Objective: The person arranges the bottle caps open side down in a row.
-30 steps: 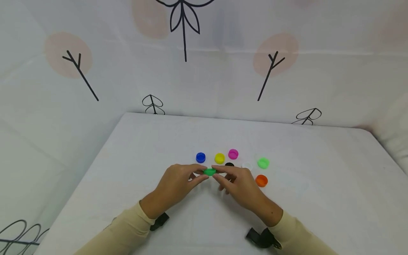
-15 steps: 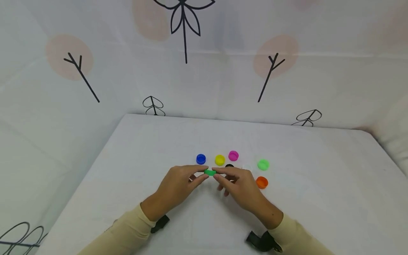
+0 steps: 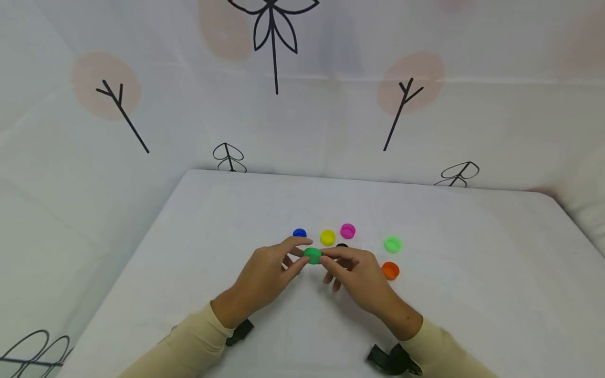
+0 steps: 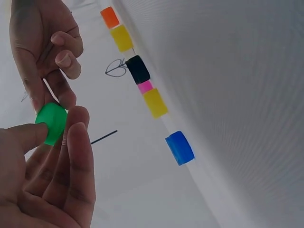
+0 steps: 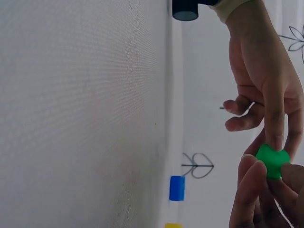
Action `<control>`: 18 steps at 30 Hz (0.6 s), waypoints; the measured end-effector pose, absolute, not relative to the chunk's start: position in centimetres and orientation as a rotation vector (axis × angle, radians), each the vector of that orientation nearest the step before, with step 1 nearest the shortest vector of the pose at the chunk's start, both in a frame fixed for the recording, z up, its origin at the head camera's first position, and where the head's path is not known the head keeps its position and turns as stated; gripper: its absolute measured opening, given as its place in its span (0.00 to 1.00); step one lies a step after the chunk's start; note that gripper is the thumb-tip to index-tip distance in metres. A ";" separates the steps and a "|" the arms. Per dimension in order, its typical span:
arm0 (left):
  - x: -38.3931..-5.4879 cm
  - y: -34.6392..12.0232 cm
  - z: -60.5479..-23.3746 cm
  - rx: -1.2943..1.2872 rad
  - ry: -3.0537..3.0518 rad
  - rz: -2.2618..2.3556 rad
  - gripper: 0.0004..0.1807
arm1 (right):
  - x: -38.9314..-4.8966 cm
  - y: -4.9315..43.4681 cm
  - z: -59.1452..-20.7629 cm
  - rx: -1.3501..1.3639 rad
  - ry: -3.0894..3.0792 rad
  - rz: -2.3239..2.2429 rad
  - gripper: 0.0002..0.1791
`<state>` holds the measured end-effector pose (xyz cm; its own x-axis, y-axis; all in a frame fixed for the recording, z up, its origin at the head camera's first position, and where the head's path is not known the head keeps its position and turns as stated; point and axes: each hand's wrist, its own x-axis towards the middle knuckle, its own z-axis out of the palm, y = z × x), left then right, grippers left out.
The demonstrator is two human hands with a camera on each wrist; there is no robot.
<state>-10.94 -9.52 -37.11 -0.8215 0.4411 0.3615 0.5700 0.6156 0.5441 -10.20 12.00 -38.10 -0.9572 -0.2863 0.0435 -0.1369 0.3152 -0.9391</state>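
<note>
A green bottle cap [image 3: 312, 255] is held up between both hands over the white table, its round top tilted toward the head camera. My right hand [image 3: 361, 278] pinches its right side between thumb and index finger, the other fingers curled loosely below. On the opposite side, my left hand [image 3: 262, 275] has its thumb against the cap, with the index finger raised just above it. In the left wrist view the left thumb presses the face of the cap [image 4: 53, 122], and more left fingers lie behind it. The right wrist view shows fingers of both hands meeting round the cap [image 5: 273, 160].
Behind the hands lie more caps: blue [image 3: 300, 233], yellow [image 3: 327, 237], magenta [image 3: 347, 231], black [image 3: 342, 245], light green [image 3: 393, 244] and orange [image 3: 390, 271]. The black one is mostly hidden. A white patterned cloth [image 3: 326, 126] hangs beyond the table [image 3: 472, 273].
The green cap has turned from edge-on so that more of its round face shows. My left index finger has lifted off it, now partly covering the blue cap in the head view.
</note>
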 end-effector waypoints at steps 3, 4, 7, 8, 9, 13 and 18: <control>-10.9 -9.4 -37.1 -0.842 -2.666 -0.997 0.17 | -10.2 12.1 -38.1 -0.406 2.423 -1.729 0.14; -10.9 -9.4 -37.2 -0.844 -2.670 -0.993 0.17 | -10.3 12.0 -38.2 -0.413 2.417 -1.734 0.14; -10.9 -9.5 -37.3 -0.851 -2.676 -0.995 0.16 | -10.4 12.0 -38.2 -0.438 2.398 -1.743 0.14; -10.9 -9.4 -37.4 -0.859 -2.672 -0.998 0.16 | -10.4 12.1 -38.2 -0.441 2.395 -1.742 0.14; -10.9 -9.4 -37.4 -0.865 -2.669 -1.000 0.16 | -10.5 12.1 -38.3 -0.440 2.390 -1.743 0.14; -10.9 -9.3 -37.5 -0.897 -2.668 -0.985 0.21 | -10.6 12.2 -38.3 -0.415 2.373 -1.743 0.15; -11.0 -9.6 -37.4 -0.920 -2.676 -0.918 0.23 | -10.4 12.0 -38.4 -0.399 2.371 -1.757 0.15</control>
